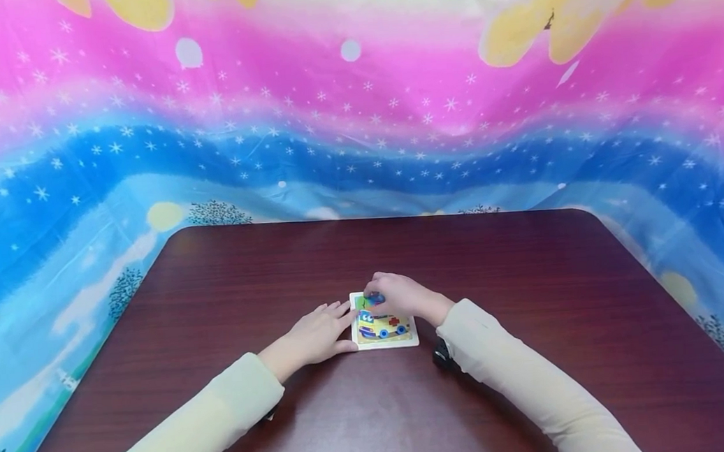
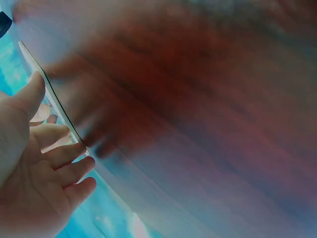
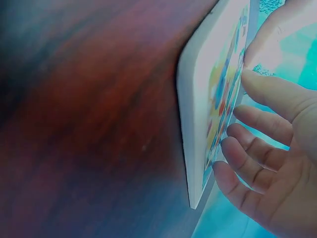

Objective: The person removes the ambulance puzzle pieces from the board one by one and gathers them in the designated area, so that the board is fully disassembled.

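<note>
A small white-framed picture puzzle board point(image 1: 386, 345) lies flat on the table, showing a yellow ambulance point(image 1: 381, 326) with a red cross and blue wheels. My left hand point(image 1: 319, 334) rests at the board's left side, fingers spread and fairly straight, with thumb and fingertips against its edge. Over the board's upper part, my right hand point(image 1: 405, 296) bends its fingers and pinches a small dark blue puzzle piece point(image 1: 375, 298), partly hidden by the fingers. In the right wrist view, the fingertips point(image 3: 230, 148) come right at the picture's face and the board's thick white edge point(image 3: 190, 124) shows.
The dark red-brown wooden table point(image 1: 264, 268) extends around the board on all sides. A colourful cloth point(image 1: 355, 128) with snowflakes hangs behind it and along both sides. A black wrist device point(image 1: 442, 353) shows beneath the right cuff.
</note>
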A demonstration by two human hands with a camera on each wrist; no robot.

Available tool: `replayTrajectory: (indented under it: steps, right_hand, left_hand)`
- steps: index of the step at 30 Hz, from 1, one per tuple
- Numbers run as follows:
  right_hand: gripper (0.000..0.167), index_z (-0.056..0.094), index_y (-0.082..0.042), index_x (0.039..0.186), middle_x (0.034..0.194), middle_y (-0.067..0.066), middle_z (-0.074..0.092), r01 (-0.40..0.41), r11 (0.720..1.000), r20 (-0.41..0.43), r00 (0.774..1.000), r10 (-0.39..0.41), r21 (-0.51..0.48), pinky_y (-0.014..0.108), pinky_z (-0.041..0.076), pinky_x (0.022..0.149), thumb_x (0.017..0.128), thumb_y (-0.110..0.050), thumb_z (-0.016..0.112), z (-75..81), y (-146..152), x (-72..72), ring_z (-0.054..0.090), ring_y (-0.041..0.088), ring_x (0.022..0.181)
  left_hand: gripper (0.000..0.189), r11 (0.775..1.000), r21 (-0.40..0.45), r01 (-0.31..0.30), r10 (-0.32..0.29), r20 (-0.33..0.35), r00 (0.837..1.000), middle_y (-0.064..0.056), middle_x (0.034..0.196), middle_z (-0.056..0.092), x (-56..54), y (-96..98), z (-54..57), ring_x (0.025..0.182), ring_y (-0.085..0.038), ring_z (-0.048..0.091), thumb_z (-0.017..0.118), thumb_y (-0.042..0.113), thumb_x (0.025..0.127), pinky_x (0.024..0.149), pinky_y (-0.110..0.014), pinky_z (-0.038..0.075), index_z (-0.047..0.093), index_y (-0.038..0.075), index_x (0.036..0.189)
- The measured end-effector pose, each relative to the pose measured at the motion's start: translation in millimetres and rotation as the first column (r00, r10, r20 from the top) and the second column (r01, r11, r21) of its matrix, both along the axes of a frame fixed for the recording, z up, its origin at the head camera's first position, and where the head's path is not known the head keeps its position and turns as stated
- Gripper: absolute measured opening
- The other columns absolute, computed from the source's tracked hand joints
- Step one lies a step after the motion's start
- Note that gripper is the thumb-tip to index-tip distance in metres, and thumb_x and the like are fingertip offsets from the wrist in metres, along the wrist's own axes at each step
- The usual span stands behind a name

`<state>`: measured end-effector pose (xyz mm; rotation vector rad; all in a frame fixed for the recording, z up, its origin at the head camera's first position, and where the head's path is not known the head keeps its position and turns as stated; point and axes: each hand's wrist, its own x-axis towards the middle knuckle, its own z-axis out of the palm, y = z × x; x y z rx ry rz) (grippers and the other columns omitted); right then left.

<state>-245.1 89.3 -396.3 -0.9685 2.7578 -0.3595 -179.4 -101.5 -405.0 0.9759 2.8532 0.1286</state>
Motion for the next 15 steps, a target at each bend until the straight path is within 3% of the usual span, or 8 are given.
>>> replayTrajectory:
  steps: [15]
  right_hand:
    - [0.029,0.068,-0.011,0.109,0.101,0.001,0.058,0.002,1.0,0.022,1.0,-0.002,-0.011,0.033,0.047,0.082,0.083,-0.022,0.069,0.4,-3.3,-1.6,0.056,0.016,0.092]
  left_hand:
    - [0.058,0.999,0.009,0.04,-0.04,-0.003,0.999,-0.019,0.137,0.042,-2.0,-0.7,0.5,0.126,-0.032,0.039,0.058,0.044,0.087,0.104,-0.042,0.03,0.049,0.011,0.134]
